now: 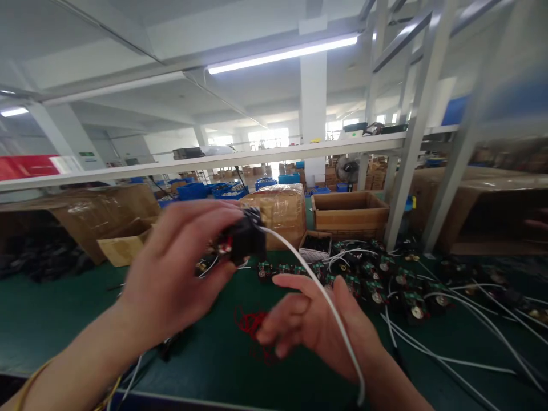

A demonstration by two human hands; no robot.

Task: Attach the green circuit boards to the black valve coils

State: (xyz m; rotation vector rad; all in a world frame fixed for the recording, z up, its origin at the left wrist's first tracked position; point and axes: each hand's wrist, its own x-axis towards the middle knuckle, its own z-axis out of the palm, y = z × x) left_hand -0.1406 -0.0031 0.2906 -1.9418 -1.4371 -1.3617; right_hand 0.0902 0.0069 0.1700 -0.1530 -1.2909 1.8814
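Observation:
My left hand point(184, 257) is closed around a small black housing point(248, 237), held up above the green bench. A white cable point(308, 265) comes out of the housing and curves down past my right hand. My right hand point(317, 325) is held below and to the right, palm up, fingers spread and partly blurred. It is not gripping the cable, which passes in front of it; whether they touch I cannot tell. A tangle of red wires point(252, 322) lies on the bench behind my right fingers.
Several black units with green circuit boards point(377, 285) and white cables point(454, 362) cover the right of the green bench point(205, 365). Behind stand a small box of black parts point(315, 244), an open carton point(351, 220), and a taped carton point(291, 217). Metal posts point(411, 125) carry a shelf point(274, 155).

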